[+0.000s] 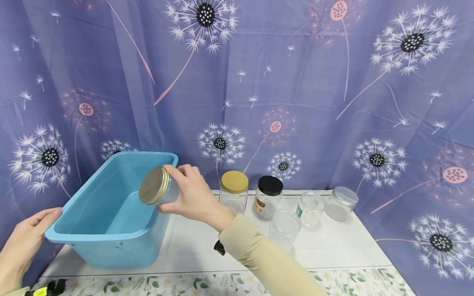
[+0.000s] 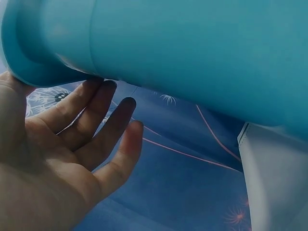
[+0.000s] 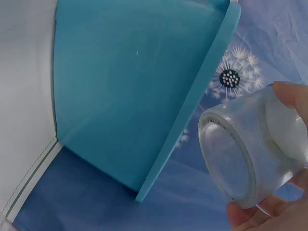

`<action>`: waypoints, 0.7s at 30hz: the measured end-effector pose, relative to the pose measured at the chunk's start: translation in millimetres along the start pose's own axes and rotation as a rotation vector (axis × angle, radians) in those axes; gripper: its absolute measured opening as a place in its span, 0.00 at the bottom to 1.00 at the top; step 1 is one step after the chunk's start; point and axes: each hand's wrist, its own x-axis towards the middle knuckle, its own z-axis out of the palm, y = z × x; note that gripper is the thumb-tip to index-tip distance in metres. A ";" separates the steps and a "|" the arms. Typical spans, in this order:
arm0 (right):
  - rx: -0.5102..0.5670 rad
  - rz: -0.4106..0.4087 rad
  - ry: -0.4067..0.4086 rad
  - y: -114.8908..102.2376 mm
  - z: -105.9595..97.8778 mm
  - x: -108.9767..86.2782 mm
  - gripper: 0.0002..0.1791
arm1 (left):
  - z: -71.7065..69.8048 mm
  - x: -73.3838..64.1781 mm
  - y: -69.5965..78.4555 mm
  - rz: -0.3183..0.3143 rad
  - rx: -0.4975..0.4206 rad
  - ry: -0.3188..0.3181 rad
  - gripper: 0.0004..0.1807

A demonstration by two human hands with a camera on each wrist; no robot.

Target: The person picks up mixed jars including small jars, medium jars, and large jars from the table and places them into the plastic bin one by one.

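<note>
My right hand grips a clear jar with a gold screw lid. In the head view the jar tilts over the right rim of a blue plastic tub, lid towards the left. The right wrist view shows its round base, with the fingers and thumb around its side. At the tub's near left corner, my left hand holds the rim. Seen from the left wrist, that hand has its fingers bent under the rim. The part of the tub's floor that shows is bare.
To the right on the white table stand a yellow-lidded jar, a black-lidded jar, two clear containers and a silver-lidded jar. A purple dandelion-print curtain hangs behind. Floral cloth lines the front edge.
</note>
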 end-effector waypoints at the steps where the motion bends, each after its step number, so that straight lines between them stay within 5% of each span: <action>1: -0.006 -0.003 -0.010 -4.2 3.0 2.8 0.52 | -0.3 -0.5 0.1 -0.003 -0.003 0.010 0.22; 11: -0.144 -0.046 -0.104 -45.6 31.1 33.3 0.52 | -2.1 -1.7 -0.7 0.019 0.049 0.021 0.36; 21: -0.305 0.015 -0.283 -73.7 62.1 56.3 0.51 | 2.5 0.9 -2.1 0.059 0.021 0.012 0.31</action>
